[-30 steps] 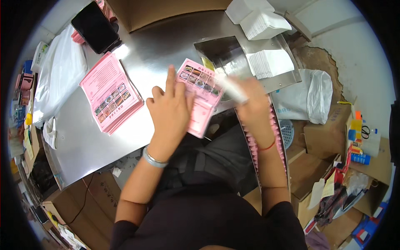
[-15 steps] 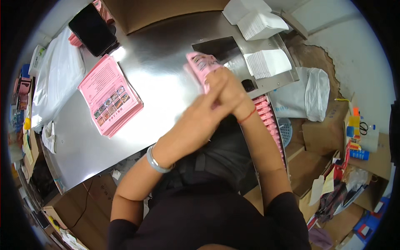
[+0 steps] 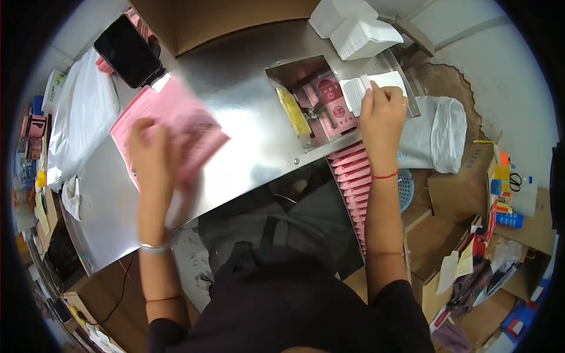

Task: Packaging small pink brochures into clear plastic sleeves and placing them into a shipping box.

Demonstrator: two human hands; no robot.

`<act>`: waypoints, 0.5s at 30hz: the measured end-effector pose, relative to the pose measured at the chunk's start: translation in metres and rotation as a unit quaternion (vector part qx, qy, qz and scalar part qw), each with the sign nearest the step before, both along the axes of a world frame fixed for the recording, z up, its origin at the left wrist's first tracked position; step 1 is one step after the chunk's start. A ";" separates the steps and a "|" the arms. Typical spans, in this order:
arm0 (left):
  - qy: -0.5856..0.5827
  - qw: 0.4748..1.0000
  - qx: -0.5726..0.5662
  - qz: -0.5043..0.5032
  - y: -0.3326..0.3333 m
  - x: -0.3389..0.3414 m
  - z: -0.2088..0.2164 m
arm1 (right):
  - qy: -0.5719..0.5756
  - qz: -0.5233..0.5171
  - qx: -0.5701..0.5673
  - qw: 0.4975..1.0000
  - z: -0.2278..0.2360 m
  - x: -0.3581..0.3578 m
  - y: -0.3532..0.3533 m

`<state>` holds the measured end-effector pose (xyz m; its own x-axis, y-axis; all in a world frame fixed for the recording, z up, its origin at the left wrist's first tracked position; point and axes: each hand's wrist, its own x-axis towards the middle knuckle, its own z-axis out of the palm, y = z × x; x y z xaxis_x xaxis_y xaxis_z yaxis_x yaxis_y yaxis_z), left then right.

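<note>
At the left of the steel table, my left hand (image 3: pixel 154 156) is smeared by motion, its fingers curled at a pink printed leaflet (image 3: pixel 200 132). That leaflet swings up, blurred, over the stack of pink leaflets (image 3: pixel 126 120). Over on the right, my right hand (image 3: pixel 385 115) pinches thumb and fingers at the edge of a stack of folded white paper napkins (image 3: pixel 354 94); a white napkin edge shows at the fingertips. Between the hands, a rectangular opening in the table holds pink printed packets (image 3: pixel 338 109) and a yellow strip (image 3: pixel 292 112).
A phone (image 3: pixel 128 51) stands at the back left beside white plastic bags (image 3: pixel 82 112). More white napkins (image 3: pixel 362 38) and a cardboard box (image 3: pixel 235 17) are at the back. Below the table's right part runs a row of pink packets (image 3: pixel 353 194).
My hands were together over a folded pink leaflet near the opening. They have parted, left to the leaflet stack and right to the napkins. The folded leaflet is no longer in my hands.
</note>
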<state>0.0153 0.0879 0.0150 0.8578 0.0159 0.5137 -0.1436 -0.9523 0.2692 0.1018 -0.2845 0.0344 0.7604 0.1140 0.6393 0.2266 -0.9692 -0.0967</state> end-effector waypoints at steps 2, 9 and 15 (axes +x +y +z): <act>0.048 0.987 -0.079 -0.134 -0.079 -0.003 0.004 | 0.024 0.024 0.026 0.999 0.002 0.000 -0.013; 0.141 0.973 -0.025 -0.183 -0.117 -0.020 -0.004 | 0.013 0.180 0.022 0.983 0.027 -0.015 -0.013; 0.154 0.976 -0.010 -0.151 -0.096 -0.019 -0.004 | 0.105 0.357 -0.011 0.928 -0.014 -0.062 0.092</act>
<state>-0.0040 -0.0077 0.0113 0.9388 -0.2543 0.2322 -0.3262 -0.8728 0.3630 0.0399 -0.1923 0.0207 0.5938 0.6484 0.4765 0.7903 -0.5812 -0.1940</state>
